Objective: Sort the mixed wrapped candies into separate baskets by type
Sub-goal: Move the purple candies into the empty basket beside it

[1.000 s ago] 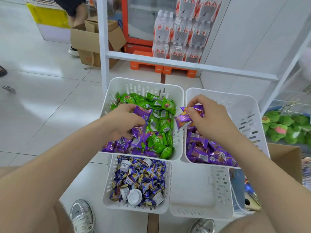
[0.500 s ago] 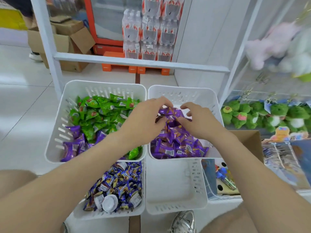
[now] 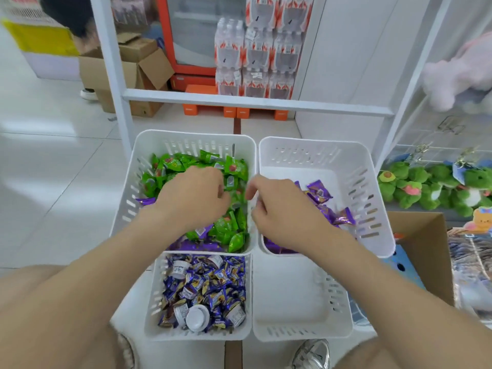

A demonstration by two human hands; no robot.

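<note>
1. The left hand (image 3: pixel 194 195) digs into the mixed basket (image 3: pixel 191 134) of green candies (image 3: pixel 173 163). Its fingers curl downward, and I cannot tell whether they grip anything.
2. The right hand (image 3: pixel 282 211) hovers over the rims where the two baskets meet, its fingers loosely curled and nothing visible in them.
3. Purple candies (image 3: pixel 319 190) lie in the right basket (image 3: pixel 314 141).

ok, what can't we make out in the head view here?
Head view only.
- Left hand: its back hides the fingertips in the green wrapped candies; grip unknown.
- Right hand: fingers motion-blurred, palm hidden; grip unknown.
- Purple wrapped candies in the right white slotted plastic basket: forearm covers many.
- Wrapper print: too small, blurred.
</note>
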